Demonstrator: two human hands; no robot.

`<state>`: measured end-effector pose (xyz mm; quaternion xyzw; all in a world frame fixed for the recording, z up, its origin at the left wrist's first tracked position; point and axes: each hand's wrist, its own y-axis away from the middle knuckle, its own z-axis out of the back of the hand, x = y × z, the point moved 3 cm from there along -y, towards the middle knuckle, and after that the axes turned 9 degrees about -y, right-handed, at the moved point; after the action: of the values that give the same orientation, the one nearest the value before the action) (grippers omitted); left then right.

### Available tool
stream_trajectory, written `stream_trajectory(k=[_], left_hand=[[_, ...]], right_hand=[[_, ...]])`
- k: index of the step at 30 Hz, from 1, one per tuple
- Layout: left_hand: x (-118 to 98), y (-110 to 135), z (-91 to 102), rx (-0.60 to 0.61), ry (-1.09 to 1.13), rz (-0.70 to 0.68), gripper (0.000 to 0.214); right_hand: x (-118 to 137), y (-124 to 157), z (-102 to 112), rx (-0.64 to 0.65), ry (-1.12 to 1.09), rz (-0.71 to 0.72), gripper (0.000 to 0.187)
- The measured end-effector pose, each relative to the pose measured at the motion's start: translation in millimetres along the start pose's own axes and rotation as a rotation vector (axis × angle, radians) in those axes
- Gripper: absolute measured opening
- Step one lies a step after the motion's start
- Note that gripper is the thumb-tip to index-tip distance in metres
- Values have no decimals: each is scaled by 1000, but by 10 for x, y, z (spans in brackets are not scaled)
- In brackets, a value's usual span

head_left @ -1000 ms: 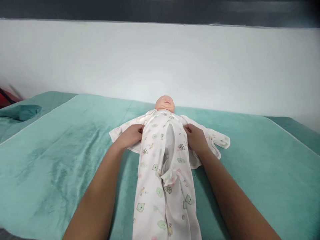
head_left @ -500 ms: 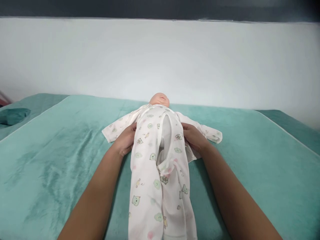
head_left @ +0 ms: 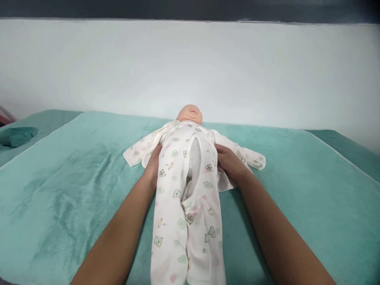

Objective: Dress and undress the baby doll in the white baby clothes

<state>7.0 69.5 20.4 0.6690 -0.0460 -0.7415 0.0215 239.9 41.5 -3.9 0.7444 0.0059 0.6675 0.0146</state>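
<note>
A baby doll (head_left: 190, 113) lies on its back, its head toward the wall. It wears a white jacket (head_left: 227, 138) printed with small animals, sleeves spread to both sides. Matching open-crotch baby pants (head_left: 170, 194) cover its front up to the chest, with the legs stretched toward me. My left hand (head_left: 153, 164) grips the left side of the pants, its fingers mostly hidden behind the cloth. On the other side my right hand (head_left: 228, 160) is closed at the edge of the pants, fingertips tucked out of sight. A jacket flap hangs loose below my right hand.
A green plush cover (head_left: 74, 178) spreads under the doll, wrinkled at the left. Behind it rises a white wall (head_left: 190, 63) with a dark band on top. A dark green bundle of cloth (head_left: 18, 136) lies at the far left.
My left hand has turned and slid slightly further behind the pants. The pants' legs have shifted a little left, and more of the doll's head shows. My right hand is nearly unmoved.
</note>
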Motion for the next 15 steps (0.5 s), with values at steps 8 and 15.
stream_trajectory(k=[8, 15], left_hand=[[-63, 36, -21, 71, 10, -61, 17], [-118, 128, -42, 37, 74, 61, 18]], right_hand=[[0, -3, 10, 47, -55, 24, 36], [-19, -45, 49, -34, 273, 101, 37]])
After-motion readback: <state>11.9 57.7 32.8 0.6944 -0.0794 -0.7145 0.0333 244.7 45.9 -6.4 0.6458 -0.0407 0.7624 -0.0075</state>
